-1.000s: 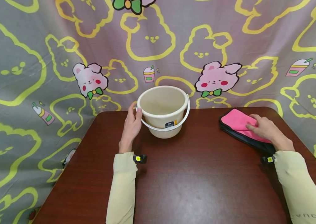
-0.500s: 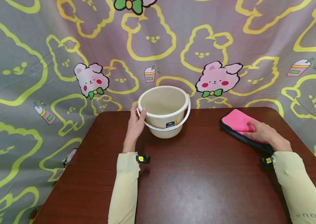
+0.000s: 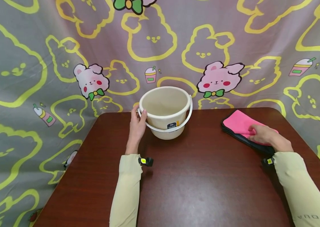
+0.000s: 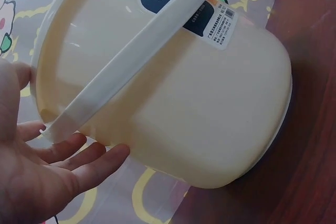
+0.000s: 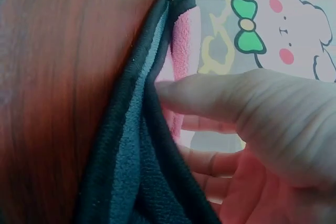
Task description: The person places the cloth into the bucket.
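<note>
Cream plastic bucket (image 3: 165,112) stands at the counter's (image 3: 199,183) far edge, left hand (image 3: 137,127) flat against its side, fingers spread. Right hand (image 3: 263,135) pinches the pink cloth (image 3: 237,122) atop a dark one (image 5: 131,171).

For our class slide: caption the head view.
Left hand touches cream plastic bucket; right hand holds folded pink cloth.

Smooth glossy plastic bucket (image 3: 165,110), fuzzy pink cloth (image 3: 239,123), polished wooden table (image 3: 199,183).

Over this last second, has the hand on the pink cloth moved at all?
Yes, slightly. The right hand has slid back along the pink cloth, away from the cloth's far corner and toward the person, so more pink shows beyond the fingertips. The bucket stays put.
</note>
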Available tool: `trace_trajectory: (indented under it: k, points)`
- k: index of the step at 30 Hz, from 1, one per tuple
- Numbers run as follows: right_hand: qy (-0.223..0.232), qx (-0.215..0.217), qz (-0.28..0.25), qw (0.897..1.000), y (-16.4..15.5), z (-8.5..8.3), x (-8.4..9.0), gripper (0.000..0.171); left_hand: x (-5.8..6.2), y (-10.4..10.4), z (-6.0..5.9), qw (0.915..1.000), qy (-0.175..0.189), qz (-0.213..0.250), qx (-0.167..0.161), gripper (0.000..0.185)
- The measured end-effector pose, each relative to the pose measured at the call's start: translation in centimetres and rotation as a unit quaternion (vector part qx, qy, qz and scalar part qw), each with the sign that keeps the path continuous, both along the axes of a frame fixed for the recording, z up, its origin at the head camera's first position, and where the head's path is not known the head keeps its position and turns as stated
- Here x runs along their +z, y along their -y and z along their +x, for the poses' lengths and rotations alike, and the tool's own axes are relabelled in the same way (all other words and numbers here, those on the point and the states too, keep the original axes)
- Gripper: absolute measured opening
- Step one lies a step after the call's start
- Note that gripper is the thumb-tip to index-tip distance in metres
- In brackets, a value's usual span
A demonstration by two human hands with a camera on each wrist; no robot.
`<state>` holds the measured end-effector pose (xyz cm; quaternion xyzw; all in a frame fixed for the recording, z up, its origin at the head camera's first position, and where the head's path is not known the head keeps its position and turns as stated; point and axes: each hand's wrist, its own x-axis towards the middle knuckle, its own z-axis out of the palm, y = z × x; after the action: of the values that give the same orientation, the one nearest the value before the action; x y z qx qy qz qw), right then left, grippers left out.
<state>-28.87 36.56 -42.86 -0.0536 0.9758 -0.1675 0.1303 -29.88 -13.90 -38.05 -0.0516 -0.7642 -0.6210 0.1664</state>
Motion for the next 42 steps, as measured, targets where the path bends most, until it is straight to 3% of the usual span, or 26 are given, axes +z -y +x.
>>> trace_trajectory:
  k: [3,8,14,17,23,27,30,34,42]
  points:
    - [-0.012,-0.003,0.006,1.0,0.3,0.1,0.1,0.039,-0.8,0.3,-0.6,1.0,-0.006,0.005,0.003,0.052]
    - [-0.048,0.009,0.031,0.998,0.7,0.1,0.0,0.028,-1.1,0.4,-0.6,0.9999,-0.013,0.007,0.007,0.052]
    - [-0.072,0.015,0.026,0.997,0.6,0.2,0.2,0.021,-1.0,0.5,-0.6,0.9999,0.0,0.01,0.004,0.053]
    - [-0.077,0.012,0.021,0.997,0.4,0.2,0.3,0.019,-0.7,0.5,-0.4,0.9999,0.007,0.013,-0.003,0.052]
    - [-0.101,0.004,0.002,0.995,0.1,0.3,0.7,0.018,1.0,-0.1,1.2,0.9998,0.004,0.012,-0.014,0.051]
    - [-0.124,-0.005,-0.026,0.992,0.1,0.5,1.2,0.019,1.5,-0.3,1.7,0.9999,0.004,0.004,-0.012,0.051]
    - [-0.161,-0.016,-0.046,0.986,0.1,0.9,1.7,0.018,1.5,-0.3,1.6,0.9999,0.003,-0.001,-0.013,0.05]
    - [-0.231,-0.033,-0.068,0.97,0.3,1.3,2.5,0.016,1.5,-0.3,1.5,0.9999,0.0,-0.003,-0.013,0.05]
    - [-0.304,-0.084,-0.117,0.942,1.0,2.0,3.7,0.024,-0.7,0.4,-0.6,0.9998,0.012,0.011,-0.01,0.053]
